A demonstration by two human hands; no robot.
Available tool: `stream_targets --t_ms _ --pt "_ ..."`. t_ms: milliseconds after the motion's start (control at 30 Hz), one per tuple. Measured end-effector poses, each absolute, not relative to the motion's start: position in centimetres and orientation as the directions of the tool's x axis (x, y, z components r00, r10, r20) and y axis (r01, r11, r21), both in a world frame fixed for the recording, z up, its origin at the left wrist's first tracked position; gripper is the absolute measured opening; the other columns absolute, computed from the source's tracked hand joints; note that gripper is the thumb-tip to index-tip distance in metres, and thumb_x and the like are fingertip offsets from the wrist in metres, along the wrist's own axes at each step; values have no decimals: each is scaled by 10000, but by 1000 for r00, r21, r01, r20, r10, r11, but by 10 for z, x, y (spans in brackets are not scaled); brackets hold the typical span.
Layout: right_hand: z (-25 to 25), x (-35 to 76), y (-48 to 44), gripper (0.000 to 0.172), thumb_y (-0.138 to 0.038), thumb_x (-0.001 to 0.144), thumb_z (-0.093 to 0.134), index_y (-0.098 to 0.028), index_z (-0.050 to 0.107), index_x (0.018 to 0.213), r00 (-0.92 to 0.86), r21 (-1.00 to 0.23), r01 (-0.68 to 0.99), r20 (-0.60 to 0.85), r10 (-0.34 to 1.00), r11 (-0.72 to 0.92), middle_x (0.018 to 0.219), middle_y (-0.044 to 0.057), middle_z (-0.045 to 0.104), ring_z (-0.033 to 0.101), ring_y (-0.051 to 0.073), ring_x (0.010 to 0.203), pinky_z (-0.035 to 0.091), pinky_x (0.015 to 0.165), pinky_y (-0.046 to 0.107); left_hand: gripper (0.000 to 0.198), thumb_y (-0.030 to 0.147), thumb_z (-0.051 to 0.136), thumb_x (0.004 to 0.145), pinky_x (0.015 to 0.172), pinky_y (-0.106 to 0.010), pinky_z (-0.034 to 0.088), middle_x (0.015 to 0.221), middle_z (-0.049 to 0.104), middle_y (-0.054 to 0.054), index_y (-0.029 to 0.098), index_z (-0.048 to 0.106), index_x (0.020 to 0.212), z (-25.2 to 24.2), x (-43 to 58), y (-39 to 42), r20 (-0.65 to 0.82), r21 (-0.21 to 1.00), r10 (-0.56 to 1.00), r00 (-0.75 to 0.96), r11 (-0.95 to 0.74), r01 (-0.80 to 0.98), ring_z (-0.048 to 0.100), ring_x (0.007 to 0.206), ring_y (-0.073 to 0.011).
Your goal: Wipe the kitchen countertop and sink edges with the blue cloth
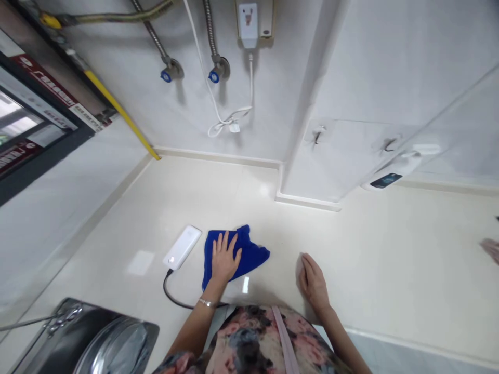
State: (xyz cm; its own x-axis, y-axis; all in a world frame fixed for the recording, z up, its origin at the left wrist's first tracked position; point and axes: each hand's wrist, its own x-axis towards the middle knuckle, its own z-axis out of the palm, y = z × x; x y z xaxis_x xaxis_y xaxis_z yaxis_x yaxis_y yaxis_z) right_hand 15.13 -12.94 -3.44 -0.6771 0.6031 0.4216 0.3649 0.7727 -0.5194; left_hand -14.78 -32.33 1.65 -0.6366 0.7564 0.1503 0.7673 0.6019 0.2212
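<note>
At seven o'clock, a stainless steel sink (pixel 97 337) is cut off by the frame. A flat white power bank (pixel 182 247) lies just beside a crumpled blue cloth (pixel 253 252), just below centre on the cream countertop (pixel 390 259). The left hand (pixel 224 259) presses flat on the cloth, fingers spread. The cloth looks soft, light and limp, easy to bunch from any edge. At five o'clock, the right hand (pixel 313 280) rests palm down, fingers together, holding nothing. A pinkish shape (pixel 491 249) at three o'clock is cut off and unclear.

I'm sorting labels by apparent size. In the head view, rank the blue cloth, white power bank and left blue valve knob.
1. blue cloth, partly under the left hand
2. white power bank
3. left blue valve knob; it is farther off, so true size unsure
</note>
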Motion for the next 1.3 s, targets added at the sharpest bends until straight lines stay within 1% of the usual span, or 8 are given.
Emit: stream_targets --t_ms 100,200,567,767,1033,1167,1233,1300 --pt "-31 152 -131 523 -218 1045 451 -207 449 1567 -672 -503 397 410 617 767 1471 177 581 582 311 1346 563 1082 572 552 427 407 1063 1277 -584 271 1685 326 -109 216 496 1566 17 -167 -328 156 138 706 -691 677 723 293 1562 -357" --pt "-28 153 -132 533 -224 1039 468 -205 435 1571 -684 -491 402 400 610 773 1473 185 576 582 327 1340 563 1069 593 552 429 401 1066 1281 -563 276 1682 334 -109 219 496 1568 20 -193 -318 148 124 691 -708 697 706 298 1562 -347" --pt "-26 155 -135 486 -275 1044 492 -191 497 1523 -676 -526 448 330 659 723 1466 190 593 599 346 1315 553 1057 616 576 422 332 1072 1304 -564 191 1693 305 -129 215 459 1594 21 -275 -254 91 195 597 -797 775 602 246 1579 -364" --pt "-28 158 -136 499 -255 1043 501 -200 486 1539 -689 -533 442 314 653 722 1492 184 579 597 342 1333 576 1039 591 597 418 324 1063 1291 -591 171 1680 319 -160 196 436 1606 20 -338 -241 122 209 395 -911 887 412 238 1574 -394" --pt "-28 159 -138 568 -197 1022 525 -222 439 1583 -688 -480 483 309 657 732 1492 162 586 610 320 1342 622 1005 524 624 409 352 1046 1270 -658 133 1677 289 -214 141 410 1606 19 -440 -226 144 253 150 -978 950 183 200 1566 -456" --pt "-27 158 -137 606 -158 996 543 -233 441 1589 -705 -424 488 325 631 763 1469 145 615 635 303 1320 650 966 461 681 406 373 1034 1227 -747 98 1681 212 -277 78 325 1629 19 -492 -199 112 287 58 -992 954 88 120 1559 -524" --pt "-28 159 -137 621 -145 988 544 -233 438 1593 -705 -403 509 311 637 760 1470 142 618 643 300 1313 653 962 447 720 415 376 1028 1227 -757 65 1694 167 -279 54 274 1642 19 -507 -174 83 298 39 -996 953 62 68 1561 -535" --pt "-28 159 -138 633 -141 984 542 -233 431 1601 -702 -383 530 302 645 757 1474 142 615 646 300 1310 656 958 442 737 421 362 1030 1244 -732 21 1700 145 -279 23 255 1640 19 -510 -143 63 304 92 -994 947 107 32 1568 -525"
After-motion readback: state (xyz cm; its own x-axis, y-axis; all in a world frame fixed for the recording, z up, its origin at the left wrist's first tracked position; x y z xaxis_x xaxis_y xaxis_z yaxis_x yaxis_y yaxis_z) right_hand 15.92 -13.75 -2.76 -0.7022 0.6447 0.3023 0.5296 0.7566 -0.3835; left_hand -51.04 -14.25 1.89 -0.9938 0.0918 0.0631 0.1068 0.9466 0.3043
